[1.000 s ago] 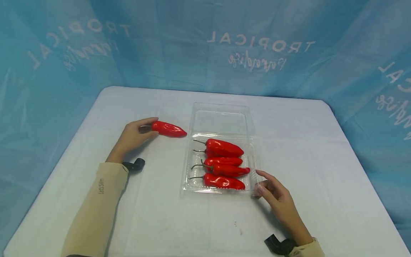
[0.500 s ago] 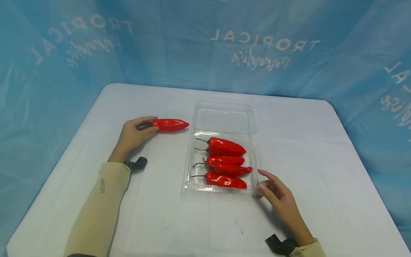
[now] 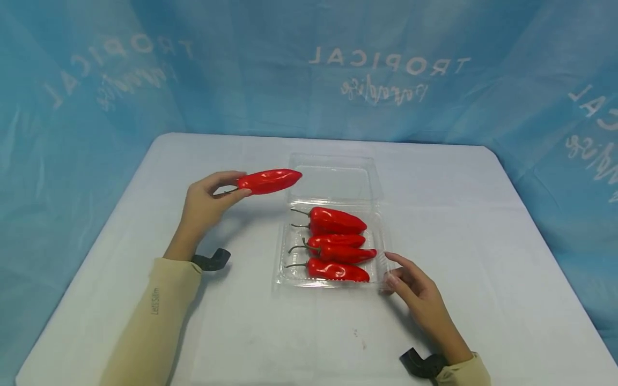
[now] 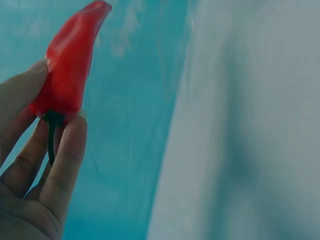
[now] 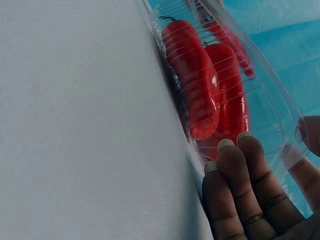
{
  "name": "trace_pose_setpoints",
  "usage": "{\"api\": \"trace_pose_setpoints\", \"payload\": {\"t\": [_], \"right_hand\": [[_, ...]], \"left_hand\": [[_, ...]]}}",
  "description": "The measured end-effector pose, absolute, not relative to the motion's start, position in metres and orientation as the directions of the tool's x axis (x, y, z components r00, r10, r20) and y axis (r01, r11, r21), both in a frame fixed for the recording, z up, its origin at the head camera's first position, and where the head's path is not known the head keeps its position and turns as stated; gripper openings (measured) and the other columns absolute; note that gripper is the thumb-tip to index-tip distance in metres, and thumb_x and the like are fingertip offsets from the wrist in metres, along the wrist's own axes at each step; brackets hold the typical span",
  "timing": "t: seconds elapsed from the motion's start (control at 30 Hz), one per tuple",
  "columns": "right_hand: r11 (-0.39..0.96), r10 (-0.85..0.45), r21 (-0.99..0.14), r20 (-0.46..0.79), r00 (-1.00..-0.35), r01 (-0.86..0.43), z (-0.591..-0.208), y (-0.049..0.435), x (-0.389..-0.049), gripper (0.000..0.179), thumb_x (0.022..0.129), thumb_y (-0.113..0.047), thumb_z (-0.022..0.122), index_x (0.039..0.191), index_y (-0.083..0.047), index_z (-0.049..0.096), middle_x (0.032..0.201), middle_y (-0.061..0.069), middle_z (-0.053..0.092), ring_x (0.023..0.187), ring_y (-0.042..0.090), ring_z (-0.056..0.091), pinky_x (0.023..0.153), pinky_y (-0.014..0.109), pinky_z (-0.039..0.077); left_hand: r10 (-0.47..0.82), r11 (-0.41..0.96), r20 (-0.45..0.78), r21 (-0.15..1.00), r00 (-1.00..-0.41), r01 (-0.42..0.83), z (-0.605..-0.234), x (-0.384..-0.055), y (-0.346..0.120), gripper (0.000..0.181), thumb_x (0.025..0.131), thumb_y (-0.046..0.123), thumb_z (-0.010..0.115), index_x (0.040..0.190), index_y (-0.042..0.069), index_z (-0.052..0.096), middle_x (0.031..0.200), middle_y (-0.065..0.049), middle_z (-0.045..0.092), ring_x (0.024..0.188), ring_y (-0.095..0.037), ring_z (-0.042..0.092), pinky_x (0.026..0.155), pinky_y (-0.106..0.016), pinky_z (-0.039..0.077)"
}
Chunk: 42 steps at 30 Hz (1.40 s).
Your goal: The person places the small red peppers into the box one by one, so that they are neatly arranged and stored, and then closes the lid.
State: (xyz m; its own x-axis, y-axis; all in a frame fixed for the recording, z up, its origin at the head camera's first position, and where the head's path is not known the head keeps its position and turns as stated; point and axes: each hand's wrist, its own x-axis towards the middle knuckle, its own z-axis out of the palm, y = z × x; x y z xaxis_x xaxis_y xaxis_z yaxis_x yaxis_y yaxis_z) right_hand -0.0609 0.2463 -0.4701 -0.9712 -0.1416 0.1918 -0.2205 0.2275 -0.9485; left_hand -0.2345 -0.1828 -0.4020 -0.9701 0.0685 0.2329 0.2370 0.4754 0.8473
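Observation:
My left hand [image 3: 205, 201] pinches a red chili pepper [image 3: 270, 181] near its stem end, up off the table. In the left wrist view, this pepper [image 4: 70, 65] points upward from the thumb and fingers [image 4: 65, 165], its green stem toward the palm. An opened clear plastic clamshell container [image 3: 285, 276] lies mid-table, with several red peppers [image 3: 338, 252] side by side in its tray. At the tray's near right corner, my right hand [image 3: 417, 295] holds the rim. The right wrist view shows fingers [image 5: 232, 165] along the container's outer wall and the thumb on its edge.
The container's clear lid [image 3: 333, 179] lies folded back behind the tray. A white cloth covers the table [image 3: 483, 241]. Blue printed curtains [image 3: 270, 69] hang behind it and at both sides. Each wrist wears a black camera mount [image 3: 212, 260].
My left hand has lifted the pepper off the table and carried it right, its tip now over the lid's left edge. My right hand stays at the container's corner.

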Motion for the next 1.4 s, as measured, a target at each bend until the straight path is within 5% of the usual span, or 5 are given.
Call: {"api": "trace_pose_setpoints", "payload": {"t": [0.23, 0.43, 0.8, 1.17, 1.4], "right_hand": [[0.232, -0.130, -0.952, 0.175, -0.976, -0.201, -0.470, 0.244, -0.060, 0.047, 0.102, -0.001, 0.059, 0.148, -0.009, 0.051, 0.100, 0.013, 0.067, 0.085, 0.023, 0.069, 0.079, 0.030, 0.060], [0.238, -0.137, -0.950, 0.171, -0.976, -0.200, -0.469, 0.243, -0.061, 0.047, 0.102, -0.002, 0.059, 0.148, -0.009, 0.051, 0.100, 0.013, 0.067, 0.085, 0.023, 0.070, 0.080, 0.029, 0.060], [0.246, -0.139, -0.949, 0.168, -0.976, -0.199, -0.468, 0.245, -0.057, 0.049, 0.102, -0.001, 0.059, 0.149, -0.011, 0.050, 0.102, 0.012, 0.067, 0.085, 0.023, 0.070, 0.081, 0.029, 0.060], [0.228, -0.138, -0.950, 0.185, -0.973, -0.213, -0.465, 0.247, -0.054, 0.049, 0.101, 0.001, 0.058, 0.149, -0.008, 0.050, 0.102, 0.015, 0.066, 0.085, 0.024, 0.070, 0.080, 0.030, 0.061], [0.231, -0.138, -0.953, 0.165, -0.977, -0.194, -0.467, 0.246, -0.055, 0.048, 0.102, -0.001, 0.059, 0.149, -0.009, 0.050, 0.102, 0.014, 0.068, 0.085, 0.024, 0.071, 0.081, 0.029, 0.060]], "left_hand": [[0.336, 0.306, 0.374, 0.825, -0.864, 0.476, -0.387, -0.205, -0.133, 0.040, 0.086, 0.015, 0.085, 0.124, 0.015, 0.073, 0.125, 0.003, 0.069, 0.115, -0.015, 0.064, 0.089, -0.036, 0.059], [0.463, 0.185, 0.447, 0.796, -0.766, 0.577, -0.382, -0.180, -0.104, 0.041, 0.084, 0.013, 0.086, 0.123, 0.014, 0.074, 0.123, 0.006, 0.070, 0.110, -0.012, 0.066, 0.087, -0.034, 0.060], [0.563, 0.250, 0.340, 0.799, -0.753, 0.548, -0.396, -0.142, -0.073, 0.041, 0.080, 0.018, 0.090, 0.118, 0.017, 0.076, 0.116, 0.011, 0.069, 0.102, -0.006, 0.066, 0.084, -0.033, 0.061], [0.654, 0.318, 0.368, 0.658, -0.660, 0.683, -0.403, -0.137, -0.070, 0.043, 0.076, 0.025, 0.093, 0.114, 0.014, 0.076, 0.115, 0.005, 0.070, 0.109, -0.010, 0.064, 0.090, -0.026, 0.057], [0.554, 0.366, 0.382, 0.686, -0.740, 0.629, -0.396, -0.152, -0.086, 0.038, 0.083, 0.028, 0.087, 0.116, 0.014, 0.077, 0.118, 0.008, 0.069, 0.110, -0.010, 0.063, 0.091, -0.033, 0.058]]}}
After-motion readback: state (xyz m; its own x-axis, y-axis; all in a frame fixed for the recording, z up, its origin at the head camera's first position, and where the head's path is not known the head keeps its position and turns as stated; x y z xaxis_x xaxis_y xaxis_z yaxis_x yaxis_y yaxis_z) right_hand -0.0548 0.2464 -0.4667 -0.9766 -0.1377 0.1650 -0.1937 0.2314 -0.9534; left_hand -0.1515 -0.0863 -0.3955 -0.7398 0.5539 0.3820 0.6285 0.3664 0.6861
